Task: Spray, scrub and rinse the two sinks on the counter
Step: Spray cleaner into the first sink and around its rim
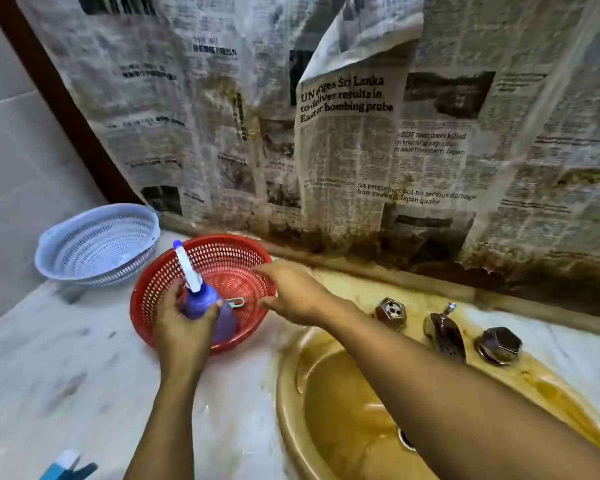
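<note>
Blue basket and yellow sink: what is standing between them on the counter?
In the head view, the red basket lies between the blue basket and the sink; the left hand holds a spray bottle inside it.

One head-worn camera (wide-angle) looks forward and down, close over the counter, sink lower right, facing its back edge.

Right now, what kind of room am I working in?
Probably a bathroom or washroom: a stained yellow sink set in a marble counter, with a faucet between two knobs.
</note>
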Demonstrator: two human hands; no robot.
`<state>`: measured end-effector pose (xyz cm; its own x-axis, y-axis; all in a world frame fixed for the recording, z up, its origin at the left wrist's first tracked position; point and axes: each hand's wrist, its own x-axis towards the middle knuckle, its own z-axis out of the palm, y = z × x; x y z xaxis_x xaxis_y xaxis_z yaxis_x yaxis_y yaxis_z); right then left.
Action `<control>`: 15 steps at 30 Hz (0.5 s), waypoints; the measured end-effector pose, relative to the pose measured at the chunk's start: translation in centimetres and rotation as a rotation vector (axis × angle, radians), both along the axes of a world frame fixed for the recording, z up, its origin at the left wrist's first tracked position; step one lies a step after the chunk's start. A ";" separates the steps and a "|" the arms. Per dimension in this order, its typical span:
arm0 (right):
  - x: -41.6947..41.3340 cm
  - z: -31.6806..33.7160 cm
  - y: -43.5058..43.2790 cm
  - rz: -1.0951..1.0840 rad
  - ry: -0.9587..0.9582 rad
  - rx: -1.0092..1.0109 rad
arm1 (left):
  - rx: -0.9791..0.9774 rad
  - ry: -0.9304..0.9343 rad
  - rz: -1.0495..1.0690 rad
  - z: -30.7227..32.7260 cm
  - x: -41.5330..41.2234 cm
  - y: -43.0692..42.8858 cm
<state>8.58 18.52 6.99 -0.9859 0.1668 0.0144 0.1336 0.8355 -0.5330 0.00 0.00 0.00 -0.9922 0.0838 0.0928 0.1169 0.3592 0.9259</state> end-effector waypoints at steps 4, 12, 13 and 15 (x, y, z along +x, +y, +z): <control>-4.8 -1.9 0.0 0.043 -0.065 0.000 | 0.054 -0.033 -0.026 -0.8 -0.8 -0.2; -11.8 -6.3 -0.7 0.151 -0.251 0.122 | 0.059 0.008 0.067 -1.2 -2.0 -1.7; -12.4 -6.9 -0.8 0.163 -0.276 0.136 | 0.066 0.010 0.054 -1.4 -2.0 -1.8; -13.5 -8.0 -1.2 0.189 -0.335 0.158 | 0.088 0.001 0.015 -1.5 -2.2 -2.2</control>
<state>-4.89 17.35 -0.98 -0.9534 0.0044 -0.3016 0.1147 0.9301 -0.3490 -2.20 -2.19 -1.47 -0.9931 0.0609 0.1006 0.1137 0.2786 0.9537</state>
